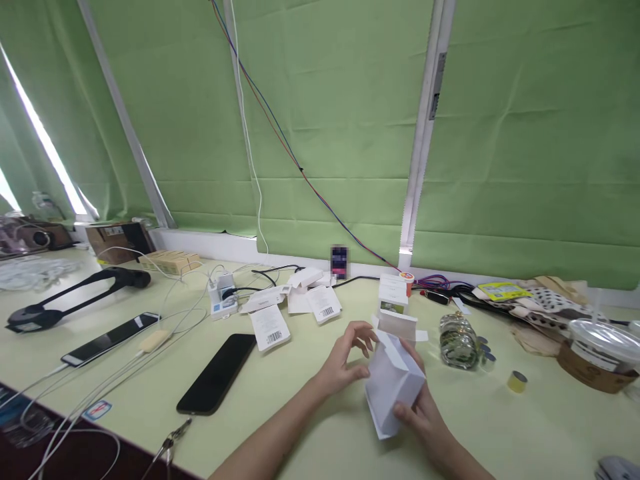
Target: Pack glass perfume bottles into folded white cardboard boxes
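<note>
My right hand point(424, 407) grips a small white cardboard box point(390, 390) from its right side, thumb on the near face. The box is tilted, and a flap stands out at its upper end. Left of it, my left hand point(345, 357) has its fingers curved and apart. Its thumb and fingertips are close to the box's left edge; whether they touch it I cannot tell. Just behind the box lies an opened white carton point(397, 327) with its flaps spread. Beyond that stand more small white boxes point(393, 291).
Flattened white cartons point(270, 327) lie at centre back, near a power strip point(221, 297). A black phone point(217, 373), another phone point(113, 339), cables and keys point(173, 437) are leftward. Rightward are a glass bottle point(458, 341), a yellow-sided cap point(517, 381) and a lidded plastic bowl point(603, 347).
</note>
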Action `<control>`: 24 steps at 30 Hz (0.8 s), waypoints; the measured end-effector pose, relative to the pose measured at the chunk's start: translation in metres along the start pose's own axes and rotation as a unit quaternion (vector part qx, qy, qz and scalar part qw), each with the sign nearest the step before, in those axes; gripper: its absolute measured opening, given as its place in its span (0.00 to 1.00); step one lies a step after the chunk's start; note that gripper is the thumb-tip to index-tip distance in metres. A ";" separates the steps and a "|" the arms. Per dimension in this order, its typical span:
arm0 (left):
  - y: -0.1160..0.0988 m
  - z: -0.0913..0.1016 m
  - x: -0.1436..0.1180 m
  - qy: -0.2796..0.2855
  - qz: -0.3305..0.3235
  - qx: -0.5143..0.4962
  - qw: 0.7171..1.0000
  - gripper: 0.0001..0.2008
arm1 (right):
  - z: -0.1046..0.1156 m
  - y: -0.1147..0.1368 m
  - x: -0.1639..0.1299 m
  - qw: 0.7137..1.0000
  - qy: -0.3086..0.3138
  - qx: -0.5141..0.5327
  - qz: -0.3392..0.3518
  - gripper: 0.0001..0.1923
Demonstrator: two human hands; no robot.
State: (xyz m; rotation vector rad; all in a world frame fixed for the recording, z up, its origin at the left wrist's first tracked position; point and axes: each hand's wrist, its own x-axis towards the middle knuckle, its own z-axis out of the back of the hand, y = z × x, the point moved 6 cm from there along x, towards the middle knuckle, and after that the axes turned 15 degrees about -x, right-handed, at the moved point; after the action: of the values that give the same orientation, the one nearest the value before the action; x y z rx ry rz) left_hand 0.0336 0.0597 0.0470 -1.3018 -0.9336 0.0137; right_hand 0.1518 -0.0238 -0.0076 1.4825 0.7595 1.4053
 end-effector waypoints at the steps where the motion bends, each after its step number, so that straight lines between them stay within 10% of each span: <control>1: -0.002 -0.005 0.000 0.021 -0.002 0.022 1.000 0.38 | 0.004 0.002 0.000 1.000 -0.028 -0.002 0.000 0.50; 9: 0.004 -0.029 -0.005 0.135 0.081 0.088 0.984 0.56 | 0.028 0.008 -0.002 0.991 -0.131 -0.021 -0.011 0.48; 24: 0.021 -0.025 -0.002 0.050 0.190 -0.134 0.971 0.48 | 0.034 -0.010 -0.001 0.988 -0.140 -0.022 -0.060 0.41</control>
State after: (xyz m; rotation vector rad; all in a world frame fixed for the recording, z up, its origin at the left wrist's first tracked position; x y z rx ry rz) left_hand 0.0574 0.0450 0.0299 -1.7021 -0.6033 0.1223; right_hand 0.1864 -0.0276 -0.0144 1.5334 0.6252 1.0878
